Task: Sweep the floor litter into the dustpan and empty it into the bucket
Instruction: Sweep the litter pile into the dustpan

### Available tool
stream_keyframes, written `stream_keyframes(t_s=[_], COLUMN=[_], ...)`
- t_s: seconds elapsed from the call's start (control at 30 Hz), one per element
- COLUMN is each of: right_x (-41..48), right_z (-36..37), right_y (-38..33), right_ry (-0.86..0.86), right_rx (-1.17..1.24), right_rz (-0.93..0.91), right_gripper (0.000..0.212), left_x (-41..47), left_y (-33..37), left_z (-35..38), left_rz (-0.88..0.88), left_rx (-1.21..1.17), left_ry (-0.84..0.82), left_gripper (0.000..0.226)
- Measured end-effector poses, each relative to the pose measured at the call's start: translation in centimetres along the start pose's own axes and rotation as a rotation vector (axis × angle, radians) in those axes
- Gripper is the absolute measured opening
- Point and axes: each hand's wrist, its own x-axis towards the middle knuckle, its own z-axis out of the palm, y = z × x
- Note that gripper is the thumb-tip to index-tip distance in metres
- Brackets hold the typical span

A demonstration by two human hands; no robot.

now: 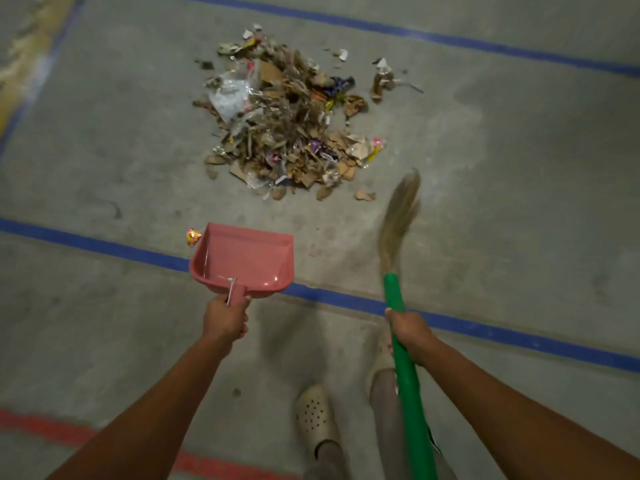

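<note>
Litter pile sits heaped on the concrete floor ahead, between the two blue tape lines; none of it has reached the pan yet, as far as I can see. Mix of torn cardboard scraps, dry leaf-like bits, crinkled clear plastic film and a few bright foil wrappers. Loose outliers: one orange-yellow wrapper just beside the pan's left corner, brown scraps near the pile's lower edge, a small clump to its upper right.

Dustpan: pink moulded plastic, glossy, shallow with raised back wall, empty. My left hand is closed around its short handle, pan apart from the pile.

Broom: soft straw-coloured grass bristles, blurred, on a smooth green tube shaft. Right hand wrapped around the shaft.

I judge the work barely begun: all sweeping and the emptying remain. No bucket in view.

Pale perforated clog below.
</note>
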Motion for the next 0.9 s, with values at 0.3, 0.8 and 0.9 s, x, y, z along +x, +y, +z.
stream_keyframes(t_s=[0.3, 0.8, 0.9], right_x=[-2.1, -4.2, -4.4], right_z=[0.5, 12.6, 17.5], right_y=[-8.4, -12.8, -13.7], right_ry=[-0.008, -0.188, -0.27], right_rx=[-0.448, -0.656, -0.787], right_rz=[-0.432, -0.673, -0.701], right_gripper=[0.037, 0.037, 0.04], left_x=[1.9, 6.3, 7.8], left_y=[2.8, -8.7, -10.9], left_z=[-1.6, -8.2, -11.2], left_rz=[-0.046, -0.234, -0.257], left_rx=[-0.093, -0.193, -0.163], left_ry=[0.145, 0.304, 0.314], left_gripper=[0.018, 0.026, 0.026])
